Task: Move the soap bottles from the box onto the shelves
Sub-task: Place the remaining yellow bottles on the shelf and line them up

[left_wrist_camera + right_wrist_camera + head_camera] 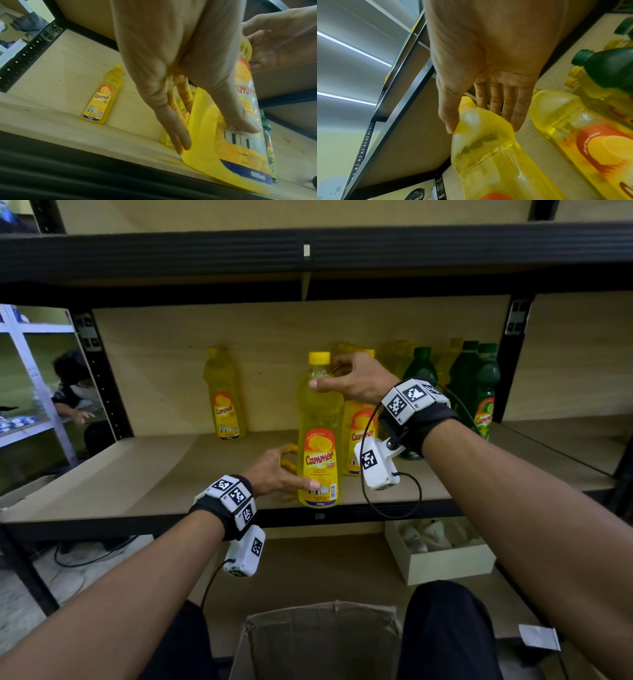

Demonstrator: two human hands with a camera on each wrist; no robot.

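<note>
A tall yellow soap bottle [318, 440] [240, 142] [488, 148] stands upright at the front edge of the wooden shelf [154, 474]. My left hand [296, 470] [212, 135] holds its base, thumb on the label and fingers round the back. My right hand [327, 374] [483, 121] holds its neck just under the yellow cap, thumb in front and fingers behind. Below, between my knees, is the open cardboard box [322, 642]; its inside is dark and I cannot see what it holds.
A small yellow bottle [224, 402] [102, 97] stands at the back left. More yellow bottles [359, 433] [590, 142] and green bottles [486, 392] [611, 67] crowd the right. The upper shelf beam [308, 251] hangs overhead. A white tray [442, 553] sits below; a person [73, 392] crouches far left.
</note>
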